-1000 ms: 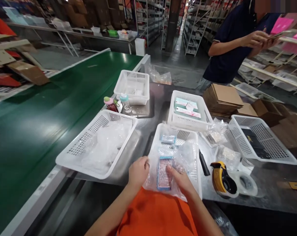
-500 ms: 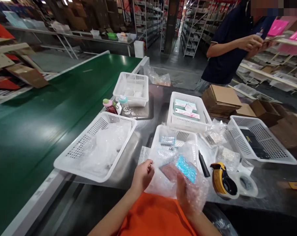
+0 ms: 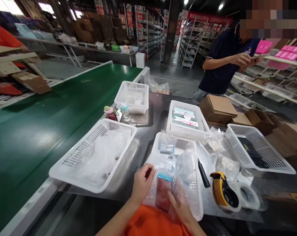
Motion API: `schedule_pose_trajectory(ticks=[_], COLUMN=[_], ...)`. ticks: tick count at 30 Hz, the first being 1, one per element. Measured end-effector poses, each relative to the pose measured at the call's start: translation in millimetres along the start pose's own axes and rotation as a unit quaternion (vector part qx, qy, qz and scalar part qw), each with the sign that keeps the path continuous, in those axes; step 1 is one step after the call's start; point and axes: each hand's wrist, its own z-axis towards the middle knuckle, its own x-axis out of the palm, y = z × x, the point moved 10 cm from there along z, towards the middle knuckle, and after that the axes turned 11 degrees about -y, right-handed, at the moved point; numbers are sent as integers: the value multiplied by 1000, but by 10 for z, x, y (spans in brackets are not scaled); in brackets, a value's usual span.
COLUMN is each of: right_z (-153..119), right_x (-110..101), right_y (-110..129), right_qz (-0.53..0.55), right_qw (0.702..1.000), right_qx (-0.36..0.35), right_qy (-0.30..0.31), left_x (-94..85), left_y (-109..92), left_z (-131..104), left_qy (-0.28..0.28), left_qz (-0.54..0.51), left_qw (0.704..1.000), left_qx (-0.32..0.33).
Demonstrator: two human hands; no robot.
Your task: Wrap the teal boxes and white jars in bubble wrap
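Observation:
A brown-red packet with a blue top (image 3: 163, 195), partly covered by clear bubble wrap, is held upright over the near end of a white basket (image 3: 199, 203). My right hand (image 3: 179, 200) grips its right side, with clear wrap over some of the fingers. To the left of the packet, my left hand (image 3: 142, 183) is closed in a pinch at the edge of the bubble wrap (image 3: 152, 190). Inside the basket lie a small blue-and-clear wrapped packet (image 3: 167, 148) and crumpled bubble wrap (image 3: 186, 164).
Right of the basket are a black-handled tool (image 3: 203, 173), a yellow tape dispenser (image 3: 223, 191) and a tape roll (image 3: 248, 195). Another basket (image 3: 93, 188) holds clear wrap. A green conveyor (image 3: 72, 105) runs along the left. Beyond flattened cartons (image 3: 218, 108) stands a person (image 3: 218, 67).
The packet has turned from tilted, blue face up, to upright, its brown-red side showing. My right hand has shifted slightly left with it. The view has tipped up a little.

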Motion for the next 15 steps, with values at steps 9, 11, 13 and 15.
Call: schedule_pose_trajectory(ticks=[9, 11, 13, 15], right_z=[227, 216, 194, 147], right_x=[-24, 6, 20, 55], right_y=[86, 143, 252, 322], right_qz=[-21, -22, -89, -195], right_qw=[996, 996, 995, 980], right_qx=[83, 91, 36, -29], right_qy=[2, -3, -13, -17], left_x=[88, 100, 50, -68], left_y=[-354, -318, -297, -312], left_z=[-200, -276, -318, -337], left_qy=[86, 97, 68, 1], left_qz=[133, 153, 155, 148], left_qw=[965, 958, 959, 961], left_qx=[210, 223, 225, 235])
